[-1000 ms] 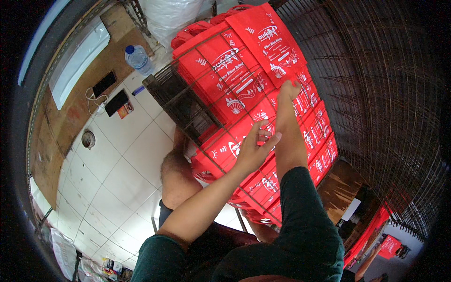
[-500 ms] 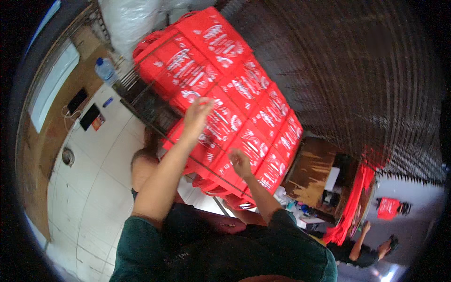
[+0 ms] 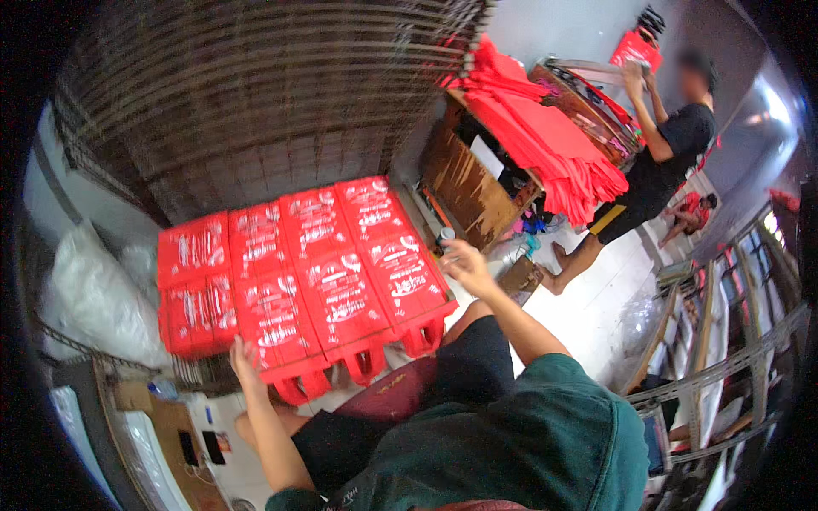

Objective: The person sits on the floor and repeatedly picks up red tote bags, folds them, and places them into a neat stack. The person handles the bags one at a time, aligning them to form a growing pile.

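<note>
Several red printed bags lie side by side in rows on a dark wire rack in front of me. My left hand rests with its fingers on the near left edge of the bags, close to the red handles. At the right end of the rows, my right hand hovers with its fingers spread and nothing in it. A small bottle stands just beyond that hand. My knees in dark shorts sit below the bags.
At the right, another person in a black shirt stands at a wooden table piled with red bags. White plastic sacks lie at the left. A metal frame rack stands at the far right on white floor tiles.
My head has turned, so the bags now lie lower left and the other person has come into sight. Both hands have moved apart from the middle of the bags to their outer edges.
</note>
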Available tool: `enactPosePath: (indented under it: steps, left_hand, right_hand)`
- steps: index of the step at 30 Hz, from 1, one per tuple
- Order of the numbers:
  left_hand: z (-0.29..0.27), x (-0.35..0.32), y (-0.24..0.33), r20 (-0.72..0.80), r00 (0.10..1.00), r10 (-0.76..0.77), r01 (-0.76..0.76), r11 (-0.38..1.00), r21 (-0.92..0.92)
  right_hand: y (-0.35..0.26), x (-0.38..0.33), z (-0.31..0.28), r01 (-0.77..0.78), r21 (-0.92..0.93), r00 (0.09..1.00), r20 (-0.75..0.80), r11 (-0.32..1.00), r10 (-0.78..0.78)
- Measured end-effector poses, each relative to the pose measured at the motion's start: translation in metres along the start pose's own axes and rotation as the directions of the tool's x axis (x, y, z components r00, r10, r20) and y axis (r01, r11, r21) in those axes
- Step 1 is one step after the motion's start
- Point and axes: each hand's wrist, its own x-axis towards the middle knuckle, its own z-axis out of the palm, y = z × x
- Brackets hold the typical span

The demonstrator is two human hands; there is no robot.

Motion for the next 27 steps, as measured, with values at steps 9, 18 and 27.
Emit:
enactPosePath:
  steps: [9,18,27]
  left_hand:
    - [0.048,-0.163,-0.065,0.444,0.869,-0.219,0.302,0.945,-0.125]
    - [0.052,-0.166,-0.075,0.296,0.888,-0.352,0.402,0.906,-0.130]
    - [0.052,-0.177,-0.071,0.261,0.908,-0.328,0.393,0.882,-0.261]
  right_hand:
    - [-0.034,0.044,-0.262,0.188,0.607,0.666,-0.657,0.772,0.354]
    - [0.007,0.071,-0.375,0.526,0.757,0.577,-0.653,0.388,0.491]
    - [0.023,0.105,-0.406,0.519,0.834,0.557,-0.496,0.188,0.666]
